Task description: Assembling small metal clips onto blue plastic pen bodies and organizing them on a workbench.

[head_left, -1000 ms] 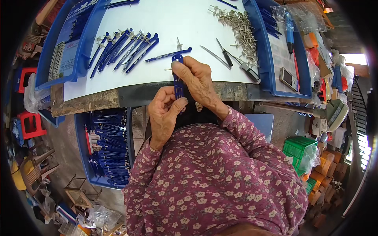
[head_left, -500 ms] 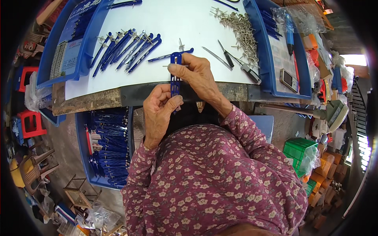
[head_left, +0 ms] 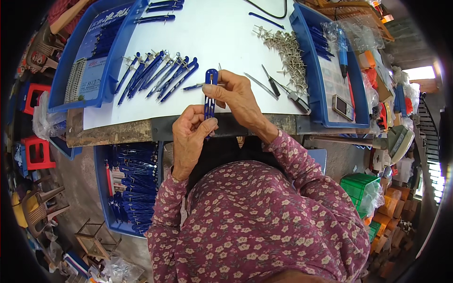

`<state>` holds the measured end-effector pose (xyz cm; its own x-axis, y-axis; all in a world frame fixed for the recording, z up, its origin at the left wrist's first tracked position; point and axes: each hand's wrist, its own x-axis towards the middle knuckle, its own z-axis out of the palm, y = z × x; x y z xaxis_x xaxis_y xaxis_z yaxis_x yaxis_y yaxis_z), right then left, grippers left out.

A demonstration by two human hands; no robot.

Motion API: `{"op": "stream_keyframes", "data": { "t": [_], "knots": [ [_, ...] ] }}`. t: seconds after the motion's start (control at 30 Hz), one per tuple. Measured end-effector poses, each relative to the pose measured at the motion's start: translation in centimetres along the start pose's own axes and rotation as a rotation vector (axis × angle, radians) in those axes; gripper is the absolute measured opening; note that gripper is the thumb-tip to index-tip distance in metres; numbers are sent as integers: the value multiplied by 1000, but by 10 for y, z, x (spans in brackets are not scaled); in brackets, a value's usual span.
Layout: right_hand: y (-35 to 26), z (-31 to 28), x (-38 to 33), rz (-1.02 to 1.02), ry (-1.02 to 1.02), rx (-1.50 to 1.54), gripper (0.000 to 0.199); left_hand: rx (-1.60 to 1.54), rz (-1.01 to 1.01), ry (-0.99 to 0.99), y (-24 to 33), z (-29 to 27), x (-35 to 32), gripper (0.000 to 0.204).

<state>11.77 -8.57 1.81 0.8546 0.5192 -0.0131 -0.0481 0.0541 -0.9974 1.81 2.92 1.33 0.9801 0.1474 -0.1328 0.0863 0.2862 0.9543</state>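
Observation:
Just over the table's near edge, I hold a narrow blue plastic strip with long slots (head_left: 211, 78) upright between both hands. My left hand (head_left: 188, 139) pinches its lower end between thumb and fingers. Higher up, my right hand (head_left: 239, 96) is closed about the strip, its thumb lying across the front. Whether a metal pin sits under the right fingers is hidden. Behind that hand, another blue strip (head_left: 191, 87) lies partly covered. To the left, several blue strips with metal pins (head_left: 158, 75) rest in a fanned row on white paper.
Loose metal pins (head_left: 285, 47) are heaped at the right, beside tweezers (head_left: 262, 86) and a black-handled tool (head_left: 298, 102). Blue trays (head_left: 106, 80) flank the paper; the right one holds a phone (head_left: 343, 108). Below the table, a blue bin (head_left: 112, 224) contains many strips.
The metal pin that stuck out beside my right thumb no longer shows. My right hand remains at the strip's upper part, my left at its lower end. The whole view has shifted slightly.

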Motion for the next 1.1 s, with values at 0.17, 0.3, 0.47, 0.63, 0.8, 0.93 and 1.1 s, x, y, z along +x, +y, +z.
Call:
{"op": "stream_keyframes", "data": {
  "t": [0.17,0.3,0.47,0.63,0.8,0.93,1.1],
  "knots": [
    [2,5,2,25,23,125,24,8,-18,-13,-2,0,2,20],
    [-3,7,4,26,25,119,32,3,-47,-14,-1,1,2,21],
    [0,4,7,31,0,51,34,34,49,35,-9,0,5,20],
    [3,-1,12,-36,-62,-126,31,32,63,40,-7,-1,10,19],
    [-5,-1,17,-42,-72,-91,32,41,93,40,-7,-3,15,19],
    [-6,1,19,-79,-15,-79,34,23,116,60,-4,-4,21,19],
    [-23,-5,22,-664,97,-893,38,8,104,66,7,-11,30,18]
  ]
}}
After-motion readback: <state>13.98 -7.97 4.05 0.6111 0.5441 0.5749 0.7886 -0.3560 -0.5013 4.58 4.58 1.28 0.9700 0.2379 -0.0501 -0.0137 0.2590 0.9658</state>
